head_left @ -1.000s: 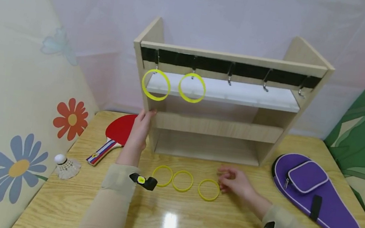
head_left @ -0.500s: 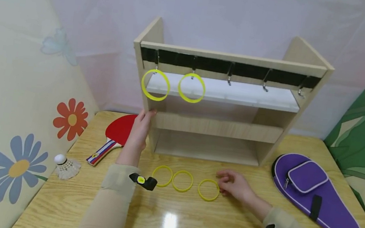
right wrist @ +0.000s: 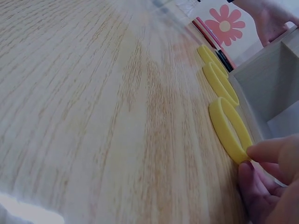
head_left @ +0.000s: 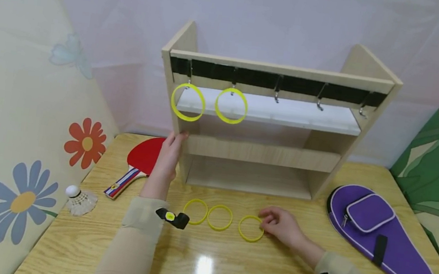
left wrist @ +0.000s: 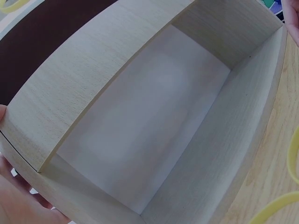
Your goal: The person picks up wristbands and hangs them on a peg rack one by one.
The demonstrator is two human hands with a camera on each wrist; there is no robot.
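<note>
A small wooden shelf unit (head_left: 263,154) stands on the table, with metal hooks along a black strip near its top. My left hand (head_left: 167,157) grips the unit's left side panel; the thumb lies on its front edge in the left wrist view. Two yellow wristbands hang from the two leftmost hooks, one (head_left: 186,118) beside the other (head_left: 228,121). Three more lie flat in a row before the unit. My right hand (head_left: 284,227) pinches the rightmost wristband (right wrist: 224,135) at its right edge between thumb and index finger. The middle wristband (head_left: 218,229) and left wristband (head_left: 194,224) lie close together.
A red table tennis bat (head_left: 143,157) lies left of the unit, partly behind my left hand. A shuttlecock (head_left: 81,201) sits at the table's left edge. On the right lies a purple bat case (head_left: 401,244). Cloth backdrops rise behind and at both sides.
My right hand's fingers have drawn in from beside the rightmost wristband and now pinch its edge. The left hand has stayed on the unit's side panel.
</note>
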